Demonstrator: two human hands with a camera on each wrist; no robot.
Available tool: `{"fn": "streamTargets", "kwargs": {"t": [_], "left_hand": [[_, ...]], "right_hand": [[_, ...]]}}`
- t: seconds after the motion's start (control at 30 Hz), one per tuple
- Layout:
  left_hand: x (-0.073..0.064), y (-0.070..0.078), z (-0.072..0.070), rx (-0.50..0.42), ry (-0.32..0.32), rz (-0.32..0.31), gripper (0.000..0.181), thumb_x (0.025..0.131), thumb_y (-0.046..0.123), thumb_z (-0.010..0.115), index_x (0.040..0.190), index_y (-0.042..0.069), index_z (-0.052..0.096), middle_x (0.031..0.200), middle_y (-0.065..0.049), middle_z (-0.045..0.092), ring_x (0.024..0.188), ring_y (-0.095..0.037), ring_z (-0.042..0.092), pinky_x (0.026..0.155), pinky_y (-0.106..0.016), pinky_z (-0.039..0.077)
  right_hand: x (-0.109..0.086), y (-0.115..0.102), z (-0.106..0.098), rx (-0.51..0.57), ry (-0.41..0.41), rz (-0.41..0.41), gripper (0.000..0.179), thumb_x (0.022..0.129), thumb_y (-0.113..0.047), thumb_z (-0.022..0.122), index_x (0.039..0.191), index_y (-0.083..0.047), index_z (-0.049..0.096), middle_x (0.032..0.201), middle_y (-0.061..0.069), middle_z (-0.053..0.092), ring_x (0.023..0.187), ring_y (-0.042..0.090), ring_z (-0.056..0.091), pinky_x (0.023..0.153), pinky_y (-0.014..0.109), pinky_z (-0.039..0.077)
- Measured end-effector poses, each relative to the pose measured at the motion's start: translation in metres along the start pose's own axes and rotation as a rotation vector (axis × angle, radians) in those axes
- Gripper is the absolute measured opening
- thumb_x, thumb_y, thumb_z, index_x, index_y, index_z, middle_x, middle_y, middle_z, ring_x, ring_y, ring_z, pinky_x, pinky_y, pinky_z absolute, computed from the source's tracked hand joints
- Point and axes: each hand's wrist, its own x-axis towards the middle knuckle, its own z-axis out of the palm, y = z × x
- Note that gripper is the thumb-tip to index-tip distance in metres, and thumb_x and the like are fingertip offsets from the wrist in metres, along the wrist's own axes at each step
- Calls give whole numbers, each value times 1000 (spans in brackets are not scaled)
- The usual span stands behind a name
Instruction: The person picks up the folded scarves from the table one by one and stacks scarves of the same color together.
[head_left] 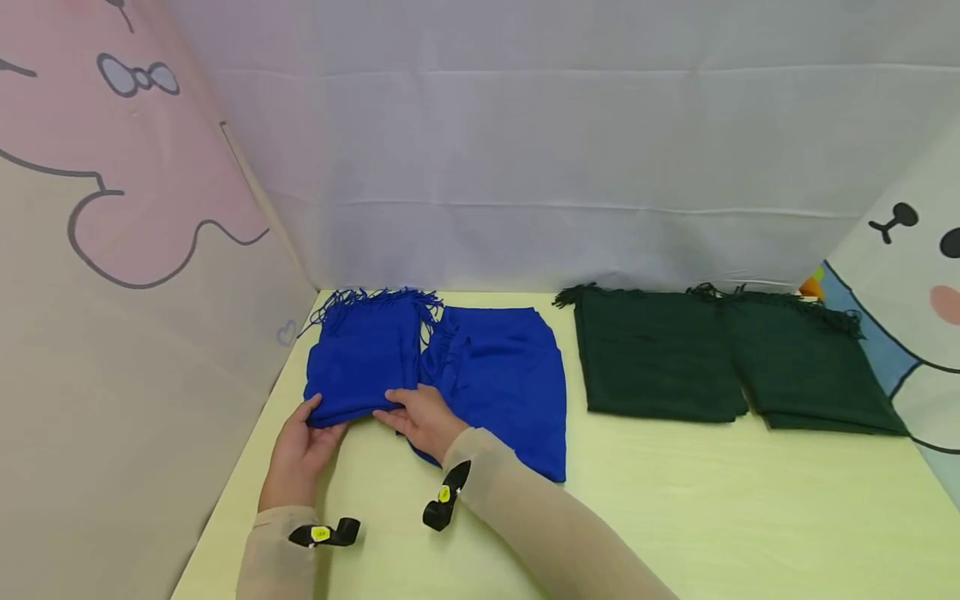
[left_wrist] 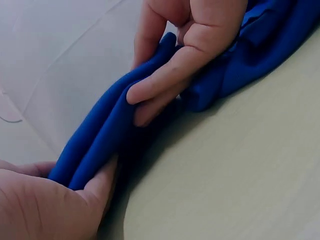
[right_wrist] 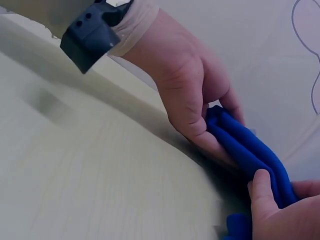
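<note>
A folded blue scarf (head_left: 363,362) with a fringe along its far edge lies at the table's left end. My left hand (head_left: 298,454) holds its near left corner, thumb on top and fingers beneath. At the near right corner my right hand (head_left: 429,423) pinches the folded layers. In the left wrist view the near edge of the blue scarf (left_wrist: 107,120) is raised and shows two thick folds between the hands. A second blue cloth (head_left: 517,375) with a gathered left side lies close on the right, partly behind my right hand and sleeve.
Two folded dark green fringed scarves (head_left: 652,358) lie side by side at the right on the pale yellow table (head_left: 720,508). A pale curtain (head_left: 525,167) stands behind the table. Printed cloth walls (head_left: 187,358) close in both sides.
</note>
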Motion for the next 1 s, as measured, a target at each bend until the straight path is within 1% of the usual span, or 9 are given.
{"fn": "streamTargets", "kwargs": {"t": [0.1, 0.17, 0.23, 0.33, 0.4, 0.53, 0.7, 0.83, 1.0], "left_hand": [[-2, 3, -2, -21, 0, -5, 72, 103, 5, 49, 159, 33, 14, 162, 10, 23, 145, -9, 28, 117, -31, 28], [-5, 3, 0, -10, -18, 9, 71, 102, 1, 49, 159, 30, 17, 157, 6, 35, 141, -11, 38, 115, -32, 33], [-9, 2, 3, 54, -62, 51, 70, 102, -1, 48, 160, 24, 17, 147, 2, 49, 133, -15, 48, 111, -32, 38], [-14, 1, 7, 181, -134, 150, 67, 102, -2, 47, 160, 16, 16, 132, -2, 62, 121, -18, 60, 104, -34, 46], [-17, 0, 10, 235, -165, 207, 67, 102, -3, 47, 159, 11, 15, 132, -4, 61, 118, -17, 62, 102, -34, 48], [-22, -2, 18, 260, -152, 276, 65, 101, -5, 49, 158, 8, 20, 144, -4, 49, 123, -15, 58, 99, -33, 50], [-28, -4, 31, 262, -110, 369, 61, 98, -5, 54, 153, 5, 30, 140, -9, 51, 120, -18, 61, 91, -32, 55], [-35, -6, 40, 274, -127, 435, 57, 98, -3, 57, 150, 6, 35, 137, -10, 51, 114, -19, 64, 87, -32, 57], [-40, -11, 53, 296, -139, 518, 52, 97, -1, 60, 145, 4, 40, 140, -14, 47, 112, -20, 64, 87, -31, 57]], "right_hand": [[-1, -3, 1, 13, 6, 16, 70, 98, 1, 55, 155, 6, 15, 144, 36, 36, 133, 48, 44, 97, 46, 52], [-2, -7, 3, 20, 14, 22, 66, 100, -5, 55, 155, 6, 18, 145, 36, 37, 132, 48, 45, 96, 45, 53], [-2, -11, 4, 20, 13, 22, 63, 101, -8, 54, 154, 6, 21, 147, 35, 35, 131, 48, 45, 95, 44, 54], [-1, -16, 5, 16, 13, 13, 71, 99, -3, 54, 157, 4, 13, 152, 31, 28, 131, 46, 46, 92, 42, 56], [-2, -20, 5, 14, 8, 7, 77, 98, 2, 55, 158, 1, 7, 155, 28, 22, 130, 44, 46, 90, 41, 57], [-6, -29, 8, 14, -13, -5, 81, 97, 5, 55, 160, -5, 5, 158, 25, 18, 127, 40, 49, 91, 41, 56], [-14, -41, 12, 40, -56, -26, 83, 97, 6, 55, 160, -8, 3, 157, 25, 22, 127, 41, 50, 93, 42, 55], [-19, -48, 14, 77, -94, -37, 83, 99, 5, 54, 161, -11, 2, 156, 26, 24, 128, 43, 49, 95, 42, 54], [-22, -53, 14, 99, -137, -59, 81, 100, 4, 54, 161, -13, 4, 153, 25, 30, 121, 39, 57, 97, 42, 53]]}}
